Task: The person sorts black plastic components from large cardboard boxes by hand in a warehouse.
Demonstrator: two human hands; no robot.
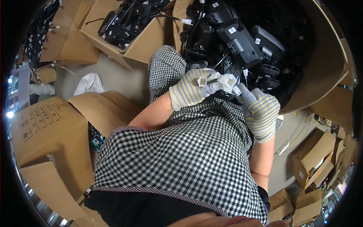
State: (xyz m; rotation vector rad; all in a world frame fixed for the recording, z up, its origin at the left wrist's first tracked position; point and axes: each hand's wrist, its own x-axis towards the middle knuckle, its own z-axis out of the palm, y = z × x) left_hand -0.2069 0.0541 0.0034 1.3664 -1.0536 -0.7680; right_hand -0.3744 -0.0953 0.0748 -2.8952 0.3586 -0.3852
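Note:
My left hand [192, 90], in a striped knit glove, is closed on a white plug connector [203, 81] with its open socket face showing. A larger white connector [227, 82] sits between both hands, at the left fingertips. My right hand [262, 113], gloved alike, has its thumb and fingers closed at the right end of that larger piece. Just beyond the hands lie black plastic device housings [240, 45] with small white labels and dark cables, heaped in a big cardboard box [329, 72]. How the wires run between the connectors is partly hidden by the fingers.
A second cardboard box [149, 45] with black devices and cables stands at the far left. A large closed-sided carton [53, 128] is on my left, flaps out. More cartons [314, 159] stand at the right, beside yellow cable [302, 128] on the floor. A checkered apron covers my lap.

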